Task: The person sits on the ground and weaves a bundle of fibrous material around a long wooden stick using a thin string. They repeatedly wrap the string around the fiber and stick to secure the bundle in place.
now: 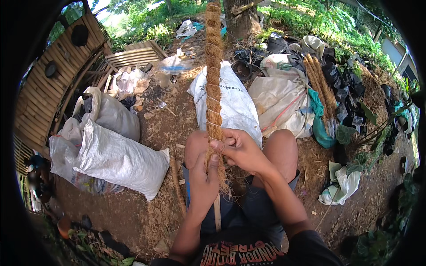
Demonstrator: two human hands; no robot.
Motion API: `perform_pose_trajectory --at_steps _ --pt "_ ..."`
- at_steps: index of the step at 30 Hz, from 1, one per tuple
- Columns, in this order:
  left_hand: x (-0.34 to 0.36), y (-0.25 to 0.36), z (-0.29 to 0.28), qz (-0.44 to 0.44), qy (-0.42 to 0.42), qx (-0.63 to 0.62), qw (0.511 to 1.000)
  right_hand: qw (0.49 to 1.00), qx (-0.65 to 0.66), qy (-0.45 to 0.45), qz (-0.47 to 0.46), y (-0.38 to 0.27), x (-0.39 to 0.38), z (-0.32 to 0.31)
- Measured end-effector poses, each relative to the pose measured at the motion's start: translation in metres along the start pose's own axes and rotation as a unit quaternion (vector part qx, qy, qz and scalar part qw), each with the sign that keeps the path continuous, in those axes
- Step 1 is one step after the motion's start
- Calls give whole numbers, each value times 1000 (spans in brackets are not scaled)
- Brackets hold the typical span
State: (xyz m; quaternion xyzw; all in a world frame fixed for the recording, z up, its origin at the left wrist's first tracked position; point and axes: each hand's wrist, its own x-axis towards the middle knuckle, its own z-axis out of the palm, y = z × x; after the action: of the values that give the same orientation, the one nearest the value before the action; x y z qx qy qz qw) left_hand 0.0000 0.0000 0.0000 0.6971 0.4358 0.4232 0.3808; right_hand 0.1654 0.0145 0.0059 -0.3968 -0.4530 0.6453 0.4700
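A long brown coir pole (213, 84) stands upright between my knees, its fibre bound by pale string in spaced turns. Its top runs out of the upper edge. My left hand (204, 184) is closed round the lower fibre, thumb upward. Just above it, my right hand (242, 153) is closed against the pole, with thumb and fingers pinched at the fibre; whether the string is in that pinch is too small to tell. Loose coir strands (225, 186) hang below my hands. From under them a bare wooden stick (217, 213) comes down toward my lap.
Stuffed white sacks (120, 155) lie to the left, with another white sack (237, 99) ahead beyond my knees. More coir poles (326, 86) lean on sacks and black plastic at right. A bamboo wall (44, 97) borders the left; a tree trunk (242, 20) stands behind.
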Motion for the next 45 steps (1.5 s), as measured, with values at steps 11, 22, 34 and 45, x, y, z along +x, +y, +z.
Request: perform_pose_trajectory --at_steps 11,22,34,45 --pt "6 -17 7 -151 -53 -506 847 814 571 51 -94 20 -11 29" --pt "6 -19 -2 -201 -130 -545 803 886 462 22 -20 0 -27 18" --pt "14 -40 9 -187 -292 -524 778 992 113 -49 37 -31 -29 -15" --pt "2 -2 12 -64 -114 -136 982 997 70 37 -15 -12 -15 -2"
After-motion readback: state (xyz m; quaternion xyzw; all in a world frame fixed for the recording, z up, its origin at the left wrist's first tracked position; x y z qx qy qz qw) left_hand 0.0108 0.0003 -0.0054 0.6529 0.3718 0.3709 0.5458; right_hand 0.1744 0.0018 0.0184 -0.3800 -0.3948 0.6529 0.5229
